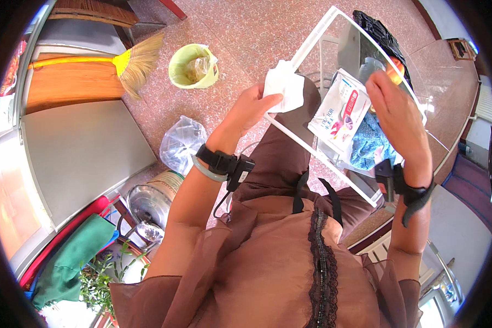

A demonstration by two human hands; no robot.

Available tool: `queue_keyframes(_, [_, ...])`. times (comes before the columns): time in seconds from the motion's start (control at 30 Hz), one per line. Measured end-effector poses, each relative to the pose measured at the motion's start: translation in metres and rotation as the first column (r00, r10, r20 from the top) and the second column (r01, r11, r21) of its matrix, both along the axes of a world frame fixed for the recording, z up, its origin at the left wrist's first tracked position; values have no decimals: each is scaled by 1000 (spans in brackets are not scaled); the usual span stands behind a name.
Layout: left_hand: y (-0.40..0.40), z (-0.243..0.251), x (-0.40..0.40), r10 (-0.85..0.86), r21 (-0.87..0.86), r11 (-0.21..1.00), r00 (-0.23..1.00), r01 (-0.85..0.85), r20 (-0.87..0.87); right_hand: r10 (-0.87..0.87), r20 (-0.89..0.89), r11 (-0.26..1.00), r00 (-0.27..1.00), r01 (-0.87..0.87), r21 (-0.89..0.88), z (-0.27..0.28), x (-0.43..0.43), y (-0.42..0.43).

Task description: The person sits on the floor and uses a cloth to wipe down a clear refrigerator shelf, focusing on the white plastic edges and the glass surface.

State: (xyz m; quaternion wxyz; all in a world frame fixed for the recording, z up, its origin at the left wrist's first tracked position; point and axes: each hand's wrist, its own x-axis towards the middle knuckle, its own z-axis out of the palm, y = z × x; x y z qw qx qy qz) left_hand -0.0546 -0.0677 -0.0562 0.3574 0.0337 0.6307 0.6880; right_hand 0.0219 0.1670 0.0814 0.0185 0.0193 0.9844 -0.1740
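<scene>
My left hand (pixel 252 107) pinches a folded white tissue or wipe (pixel 285 87) above the near left side of a glass shelf with a white frame (pixel 324 160). Over the shelf's right side is my right hand (pixel 395 108), its fingers curled together; whether anything small is between them cannot be told. Left of it, a white printed packet (pixel 341 112) lies tilted over the shelf. A blue cloth (pixel 367 143) shows beside the packet, partly hidden by my right hand and wrist. Both wrists wear black straps with small devices.
A pale green bin (pixel 174 67) holding a clear bag stands on the tiled floor. Nearby are a yellow-handled broom (pixel 137 61), a clear plastic bag (pixel 182 143) and a grey panel (pixel 86 156). A black plastic bag (pixel 377 30) is behind the shelf; a leafy plant (pixel 98 283) is at lower left.
</scene>
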Motion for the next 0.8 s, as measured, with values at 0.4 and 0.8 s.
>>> queue_keyframes(0.4, [6, 0, 29, 91, -1, 996, 996, -91, 23, 104, -83, 974, 991, -85, 210, -50, -32, -54])
queue_keyframes(0.8, [1, 0, 33, 38, 4, 999, 998, -37, -43, 272, -127, 883, 954, -195, 428, -41, -46, -67])
